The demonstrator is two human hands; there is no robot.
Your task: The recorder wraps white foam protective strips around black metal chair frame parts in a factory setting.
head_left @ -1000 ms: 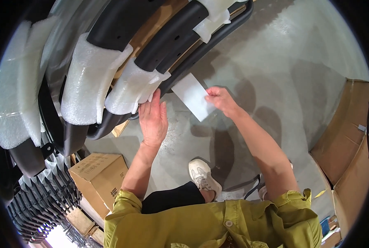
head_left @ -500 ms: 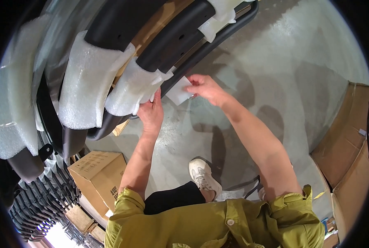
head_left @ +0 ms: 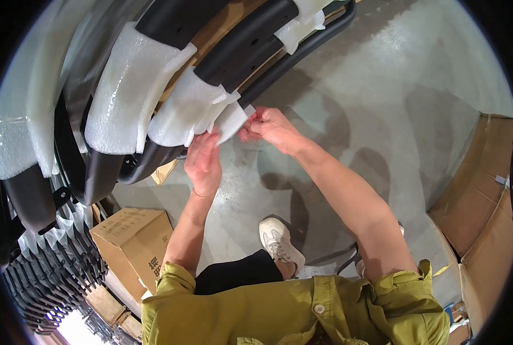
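Black curved tubes [head_left: 247, 43] lie at the upper left, wrapped in places with white foam. My left hand [head_left: 203, 164] is closed at the lower edge of one foam wrap [head_left: 182, 112], its fingertips against the foam. To the right of it, my right hand [head_left: 274, 129] pinches a small white sheet [head_left: 231, 122] by its right edge. That sheet slants between both hands, and its left end meets the foam near my left fingertips. Whether the left fingers also grip the sheet is hard to see.
More foam-wrapped black tubes [head_left: 35, 198] stand at the left. Below them are a closed cardboard box [head_left: 127, 233] and a row of stacked black metal parts [head_left: 55, 276]. An open cardboard carton [head_left: 469, 190] is at the right, on the grey concrete floor [head_left: 406, 132].
My right hand has moved left with the white sheet, bringing it against the foam. The left hand has shifted slightly left and down, and the view has moved a little.
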